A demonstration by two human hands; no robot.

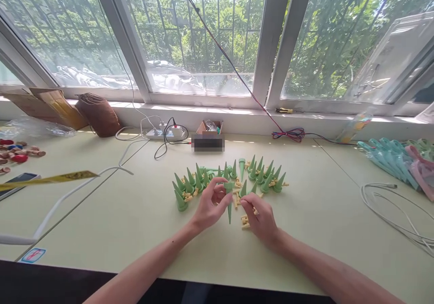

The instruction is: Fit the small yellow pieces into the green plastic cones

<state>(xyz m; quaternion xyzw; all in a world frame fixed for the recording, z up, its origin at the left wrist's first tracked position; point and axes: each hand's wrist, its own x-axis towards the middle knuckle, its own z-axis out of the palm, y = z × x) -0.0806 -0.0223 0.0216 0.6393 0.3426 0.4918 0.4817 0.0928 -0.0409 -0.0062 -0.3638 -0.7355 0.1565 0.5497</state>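
Note:
Between the thumb and fingers of my left hand (212, 204) is a green plastic spike (229, 209), its point downward and its wider head up. My right hand (261, 216) is close beside it, thumb and fingertips pinched together; whatever they hold is too small to make out. Small cream-coloured plastic pieces (244, 221) lie by my right hand and between the hands. Behind them stand several green cones, points up, in a left group (190, 184) and a right group (266, 177), with cream pieces at their bases. One green spike (242, 168) points downward at the back.
A white power strip (166, 133), a small cardboard box (203, 127) and a bundled cable (291, 135) are along the window sill. Teal and pink plastic items (389, 159) and a coiled white cable (389, 204) lie right. At left are a phone (20, 184) and yellow tape (68, 177).

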